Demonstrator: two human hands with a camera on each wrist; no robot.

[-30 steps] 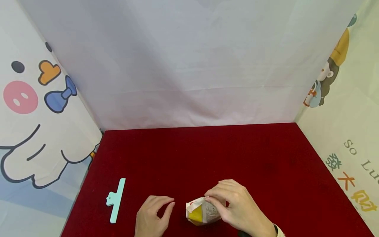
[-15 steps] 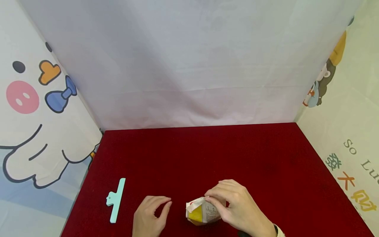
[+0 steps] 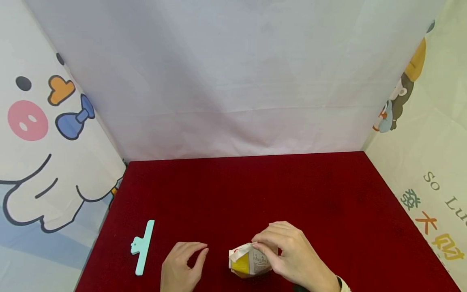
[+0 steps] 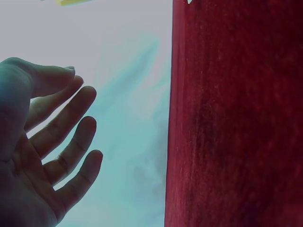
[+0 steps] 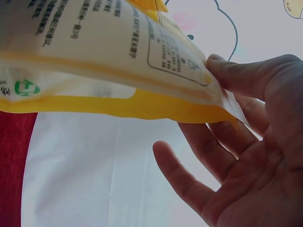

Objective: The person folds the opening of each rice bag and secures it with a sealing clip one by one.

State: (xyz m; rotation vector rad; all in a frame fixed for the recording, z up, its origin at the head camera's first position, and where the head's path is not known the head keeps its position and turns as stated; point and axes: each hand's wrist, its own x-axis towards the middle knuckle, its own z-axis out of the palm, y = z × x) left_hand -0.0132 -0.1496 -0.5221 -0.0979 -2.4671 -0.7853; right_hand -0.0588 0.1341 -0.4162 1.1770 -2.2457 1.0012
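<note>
While the right hand pinches the yellow-and-white packet, the left hand is free, fingers loosely bent!
Look at that grip: in the right wrist view, the thumb is on the printed face, other fingers behind the edge, one reaching out apart. The packet is between the two hands, at the near part of the dark red table; whether it touches the surface, I can't tell. Over on the left lies a mint-green clip, well apart from the packet.
</note>
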